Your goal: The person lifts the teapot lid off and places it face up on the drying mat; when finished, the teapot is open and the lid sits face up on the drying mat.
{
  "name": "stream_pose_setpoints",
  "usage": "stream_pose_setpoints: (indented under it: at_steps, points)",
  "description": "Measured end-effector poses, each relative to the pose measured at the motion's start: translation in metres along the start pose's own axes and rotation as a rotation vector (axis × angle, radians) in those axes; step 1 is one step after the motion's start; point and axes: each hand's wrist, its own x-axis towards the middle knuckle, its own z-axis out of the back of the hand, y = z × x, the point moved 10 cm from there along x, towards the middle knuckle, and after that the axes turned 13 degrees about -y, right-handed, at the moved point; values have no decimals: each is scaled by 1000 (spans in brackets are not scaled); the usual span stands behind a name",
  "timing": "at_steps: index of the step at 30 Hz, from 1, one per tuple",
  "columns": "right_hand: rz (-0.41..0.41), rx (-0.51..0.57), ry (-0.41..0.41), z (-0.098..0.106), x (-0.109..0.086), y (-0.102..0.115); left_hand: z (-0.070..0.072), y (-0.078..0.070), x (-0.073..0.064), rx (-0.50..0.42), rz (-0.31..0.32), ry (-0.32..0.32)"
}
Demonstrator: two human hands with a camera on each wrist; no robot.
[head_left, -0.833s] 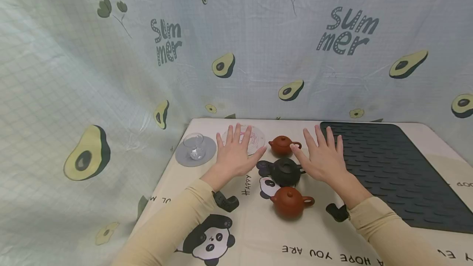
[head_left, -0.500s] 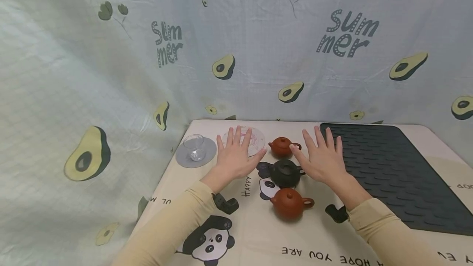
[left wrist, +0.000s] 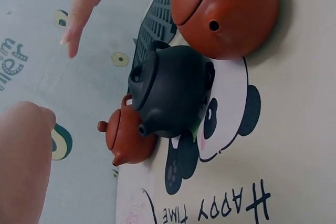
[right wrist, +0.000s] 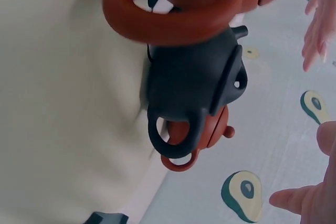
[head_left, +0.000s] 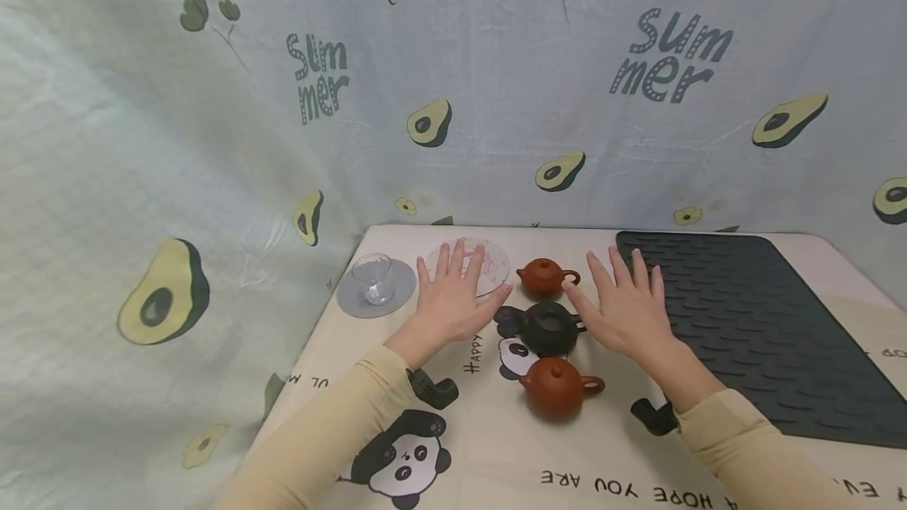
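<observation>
Both hands are spread flat with straight fingers above the table and hold nothing. My left hand is over the cloth, its fingertips overlapping a round white mat with a pink print in the head view. My right hand is right of a row of teapots, its thumb near the handle of the small reddish-brown teapot at the back. A black teapot stands in the middle of the row. Nearest me is a larger reddish-brown teapot. The right wrist view shows the black teapot's handle close up.
A clear glass cup stands on a round grey mat at the back left. A large black ridged mat covers the right side. Patterned curtain hangs behind and to the left. The tablecloth has printed pandas and words.
The right hand has shifted slightly to the right. The left hand keeps nearly the same place, and the teapots, cup and mats stay put.
</observation>
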Motion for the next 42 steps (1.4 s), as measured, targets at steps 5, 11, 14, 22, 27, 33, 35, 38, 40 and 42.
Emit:
stream_pose_setpoints:
  at_steps: [5,11,14,22,27,33,35,38,40,42]
  points:
    - [14,4,-25,2,-11,-2,-2,-8,-7,-18,-51,-1]
    - [67,94,-68,1,-30,1,-12,-20,-40,-66,-129,21]
    - [110,174,-65,-2,-40,8,-16,-30,-60,-94,-190,1]
    - [244,325,-103,-4,-73,39,-36,-54,-96,-261,-243,80]
    - [288,363,-175,1,-87,53,-45,-59,-101,-258,-257,95]
    - [254,432,-192,0,-93,57,-50,-52,-99,-340,-227,77]
    - [235,426,-179,-2,-93,56,-50,-50,-99,-420,-209,71]
    - [214,396,-167,-2,-92,54,-49,-49,-100,-543,-195,35]
    - [202,380,-156,-2,-91,52,-49,-50,-100,-618,-186,4]
    - [201,373,-153,-1,-91,51,-50,-50,-102,-671,-172,-19]
